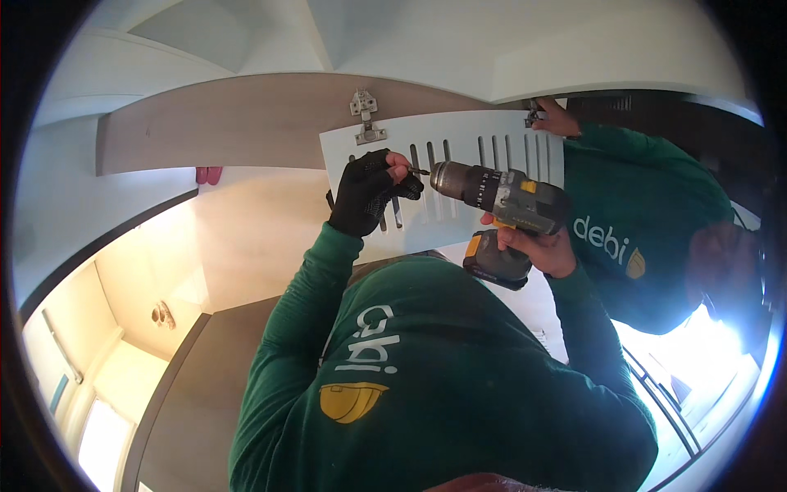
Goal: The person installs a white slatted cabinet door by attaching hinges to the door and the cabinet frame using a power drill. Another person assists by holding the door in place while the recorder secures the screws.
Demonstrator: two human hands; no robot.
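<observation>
My right hand (551,250) is wrapped round the handle of a grey and black cordless drill (529,199), whose chuck points left. The drill's battery (498,261) hangs below that hand. In a black glove with bare fingertips, my left hand (370,190) pinches a thin dark bit (419,170) at the chuck's front. Behind both hands lies a pale slotted door panel (463,131). A metal hinge (369,131) joins its upper left part to a brownish board, and the gloved hand covers some of the slots.
At the right, a co-worker in a green sleeve (648,156) has a hand (559,120) at the panel's upper right hinge (533,115). The brownish board (221,123) runs along the top, beneath white surfaces. A dark brown panel (205,394) stands at the lower left.
</observation>
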